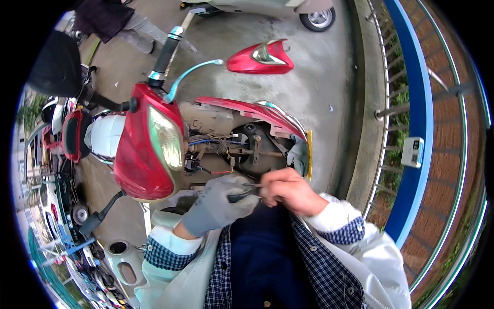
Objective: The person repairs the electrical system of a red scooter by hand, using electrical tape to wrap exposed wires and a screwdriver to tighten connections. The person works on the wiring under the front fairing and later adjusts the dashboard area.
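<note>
My left hand [215,202], in a grey work glove, is closed around a small dark object [239,196] with a thin metal part at its end. What kind of object it is, I cannot make out. Bare, my right hand [293,189] pinches at that metal end, fingers pressed together. Both hands are close together in front of my chest, just on the near side of a red scooter [136,154]. Its front is opened up, baring wires [216,141] and connectors. A loose red side panel [242,108] runs along the far side of the opening.
A red front cover [260,57] lies on the concrete beyond. Grey cloth or a glove [297,154] rests at the scooter's front, by a yellow strip [310,154]. A blue railing [423,103] stands right. A person [110,23] and parked scooters are at the left.
</note>
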A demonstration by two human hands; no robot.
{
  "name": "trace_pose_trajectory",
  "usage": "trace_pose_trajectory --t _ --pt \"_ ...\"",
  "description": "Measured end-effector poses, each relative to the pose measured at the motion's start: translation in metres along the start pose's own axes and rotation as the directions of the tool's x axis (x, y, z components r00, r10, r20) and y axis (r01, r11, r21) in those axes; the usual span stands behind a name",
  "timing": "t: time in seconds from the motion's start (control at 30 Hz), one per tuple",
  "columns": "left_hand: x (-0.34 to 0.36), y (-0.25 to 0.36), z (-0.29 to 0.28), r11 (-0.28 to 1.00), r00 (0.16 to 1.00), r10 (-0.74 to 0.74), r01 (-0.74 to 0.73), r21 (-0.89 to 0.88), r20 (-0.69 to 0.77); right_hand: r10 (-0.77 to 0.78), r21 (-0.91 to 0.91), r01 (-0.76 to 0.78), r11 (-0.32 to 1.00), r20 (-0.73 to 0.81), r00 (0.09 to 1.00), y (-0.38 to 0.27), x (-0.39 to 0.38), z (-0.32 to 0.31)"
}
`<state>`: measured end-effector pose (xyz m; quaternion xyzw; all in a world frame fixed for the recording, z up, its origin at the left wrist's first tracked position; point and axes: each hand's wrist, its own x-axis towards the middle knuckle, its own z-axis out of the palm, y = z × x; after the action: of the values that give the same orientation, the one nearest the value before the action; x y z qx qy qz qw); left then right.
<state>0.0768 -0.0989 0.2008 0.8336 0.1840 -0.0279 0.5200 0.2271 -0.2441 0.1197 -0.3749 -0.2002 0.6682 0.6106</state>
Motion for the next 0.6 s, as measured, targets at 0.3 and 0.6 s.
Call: trace_pose_trajectory --t 0.3,0.6 --pt "0.037 -0.031 0.03 0.948 0.989 -0.135 0.11 0.298 0.065 -0.752 -0.255 0.707 0.66 -0.218 0.623 -0.131 -0.051 -0.01" --pt "0.165 -0.158 0.181 0.767 0.967 -0.098 -0.077 0.637 0.234 -0.443 -0.206 0.394 0.896 -0.498 0.746 -0.043 -0.079 -0.048"
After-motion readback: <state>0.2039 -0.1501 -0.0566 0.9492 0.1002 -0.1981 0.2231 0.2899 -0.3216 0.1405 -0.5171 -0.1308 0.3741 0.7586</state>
